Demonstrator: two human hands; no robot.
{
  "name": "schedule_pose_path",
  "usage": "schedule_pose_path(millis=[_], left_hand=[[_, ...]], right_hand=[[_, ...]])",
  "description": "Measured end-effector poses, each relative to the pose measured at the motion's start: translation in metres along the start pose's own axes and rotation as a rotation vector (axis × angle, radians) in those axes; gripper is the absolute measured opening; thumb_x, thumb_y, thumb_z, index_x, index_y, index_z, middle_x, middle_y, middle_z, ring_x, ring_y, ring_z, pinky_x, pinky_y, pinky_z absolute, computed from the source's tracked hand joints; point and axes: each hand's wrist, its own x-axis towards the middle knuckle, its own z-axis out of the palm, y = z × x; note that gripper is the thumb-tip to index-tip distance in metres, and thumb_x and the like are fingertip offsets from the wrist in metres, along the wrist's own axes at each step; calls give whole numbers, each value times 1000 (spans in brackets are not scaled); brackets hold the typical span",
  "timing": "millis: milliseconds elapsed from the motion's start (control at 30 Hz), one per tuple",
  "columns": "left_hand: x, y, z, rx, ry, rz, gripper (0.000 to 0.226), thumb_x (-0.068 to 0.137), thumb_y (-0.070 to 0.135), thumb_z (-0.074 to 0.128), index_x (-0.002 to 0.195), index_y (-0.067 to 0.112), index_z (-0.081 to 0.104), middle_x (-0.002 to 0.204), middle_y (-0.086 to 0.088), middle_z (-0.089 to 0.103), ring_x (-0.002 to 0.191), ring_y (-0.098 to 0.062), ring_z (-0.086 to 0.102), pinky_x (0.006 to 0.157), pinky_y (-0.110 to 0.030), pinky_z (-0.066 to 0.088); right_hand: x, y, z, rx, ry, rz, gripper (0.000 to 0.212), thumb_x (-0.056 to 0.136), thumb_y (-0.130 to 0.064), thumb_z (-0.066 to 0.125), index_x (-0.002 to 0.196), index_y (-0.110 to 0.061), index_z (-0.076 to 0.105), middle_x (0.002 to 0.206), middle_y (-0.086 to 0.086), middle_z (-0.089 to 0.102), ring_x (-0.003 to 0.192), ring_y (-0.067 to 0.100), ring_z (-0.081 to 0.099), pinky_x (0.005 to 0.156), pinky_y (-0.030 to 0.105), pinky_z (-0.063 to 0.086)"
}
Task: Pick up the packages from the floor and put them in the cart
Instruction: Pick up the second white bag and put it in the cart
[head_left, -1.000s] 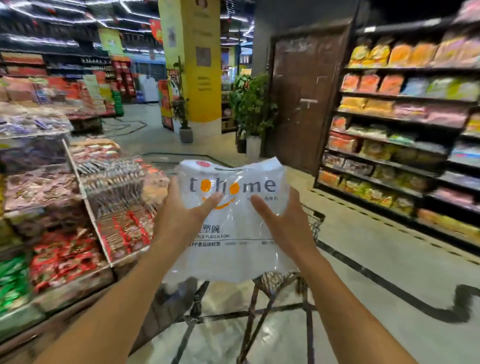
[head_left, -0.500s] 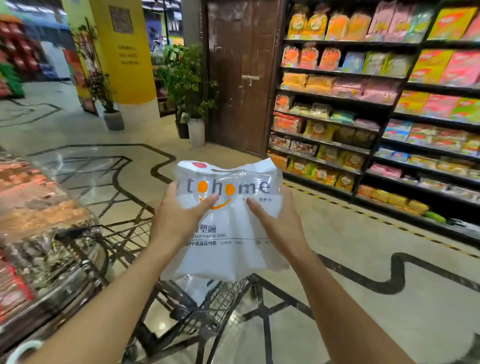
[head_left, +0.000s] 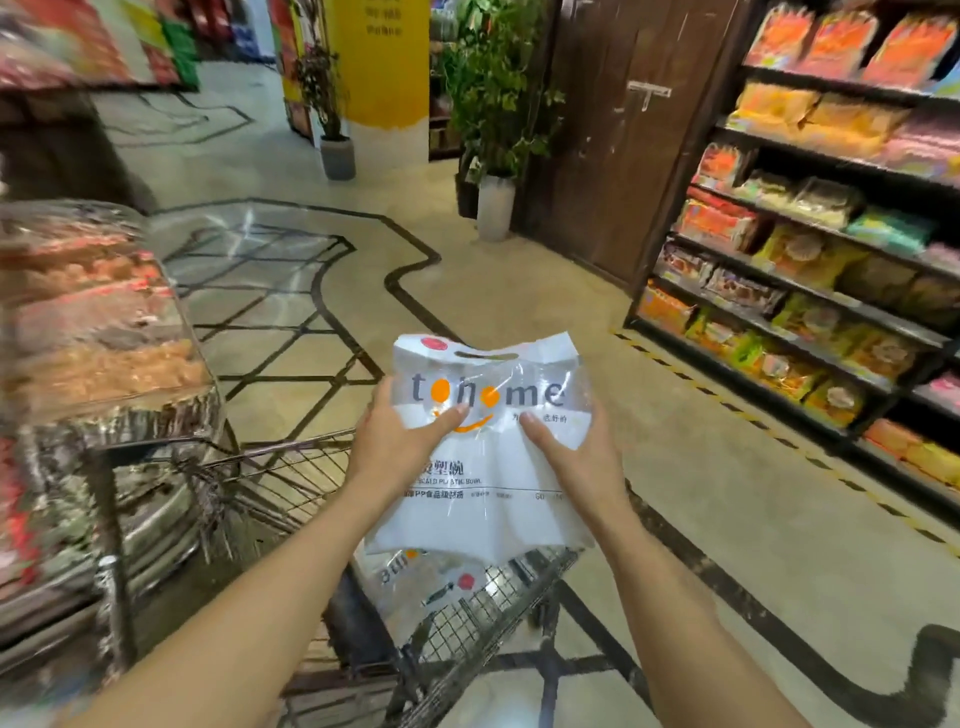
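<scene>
Two hands are working one package. Left hand (head_left: 402, 439) is gripping the package's left edge, thumb lying across the front, fingers hidden behind. Right hand (head_left: 574, 452) is gripping the right edge the same way, thumb pointing toward 10 o'clock.

Package (head_left: 485, 499): one white and clear plastic bag, printed "tohome" with two orange dots, being held upright in the air above the cart, cut-out handle at 12 o'clock.

Cart (head_left: 467, 623): one wire-mesh cart sitting directly below, at 6 o'clock from the hands. One second package (head_left: 415, 577) of the same kind is lying inside it, partly covered by the held one; whether others lie under it cannot be told.

Floor (head_left: 519, 291) is showing beige tile with black inlaid lines. At 9 o'clock, one blurred display of wrapped goods (head_left: 98, 332). At 2 o'clock, one shelving unit (head_left: 810, 228) stocked with snack bags. At 12 o'clock, two potted plants (head_left: 496, 124), a brown door (head_left: 623, 130) and a yellow pillar (head_left: 382, 67).
</scene>
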Motion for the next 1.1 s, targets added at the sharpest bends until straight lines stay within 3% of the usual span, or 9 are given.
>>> schedule_pose_path(millis=[200,300,400,500,600,767,900,1000,1100], left_hand=[[57,-44,33,-54,125,-168,87,55,72,81,128,31,58,115,10,70,106,-17,67,95,-41,55],[76,-66,49,-61,187,-275,81,59,69,82,128,34,57,119,12,69,109,-13,66,96,-40,54],[85,-87,63,-93,219,-371,56,78,45,88,122,37,54,112,17,66,101,-7,63,81,-28,50],[92,-127,87,-115,238,-525,51,83,26,87,121,28,52,104,11,64,93,-14,64,75,-30,49],[87,-181,107,-105,204,-663,65,72,50,90,125,28,60,112,5,70,102,-22,70,77,-34,56],[73,-285,124,-191,354,-860,83,47,65,97,120,36,69,114,4,76,106,-26,73,93,-54,58],[98,-314,119,-215,444,-908,85,74,31,94,147,32,49,135,5,57,123,-27,58,85,-46,60],[119,-342,119,-138,419,-889,102,70,48,92,156,29,40,137,2,54,124,-30,58,93,-47,57],[127,-371,125,-123,421,-885,86,84,37,85,156,22,39,131,5,52,115,-19,55,73,-25,46]], right_hand=[[97,38,41,5,-284,9,65,85,-43,85,133,-40,42,112,-33,55,98,-12,57,79,18,45],[137,61,65,-33,-403,41,69,84,-48,85,140,-31,50,121,-13,67,109,11,67,87,29,53],[161,94,92,-101,-499,95,64,79,-55,84,132,-40,52,116,-14,70,105,13,72,90,42,61],[169,139,114,-149,-559,188,83,73,-68,80,142,-37,48,124,-11,69,109,14,71,94,47,61],[164,189,131,-218,-628,277,88,81,-61,81,152,-33,38,133,-11,59,117,13,62,100,38,54],[162,256,178,-334,-768,326,111,70,-81,77,161,-43,24,160,-5,45,145,24,49,115,51,46],[177,281,231,-325,-832,346,109,86,-56,79,167,-29,13,167,-4,31,155,25,33,121,43,34],[186,300,261,-251,-826,377,108,79,-62,82,165,-30,25,164,-4,39,150,24,41,120,45,40],[186,322,279,-215,-791,393,101,80,-62,81,162,-31,30,151,-16,41,135,8,44,110,30,39]])
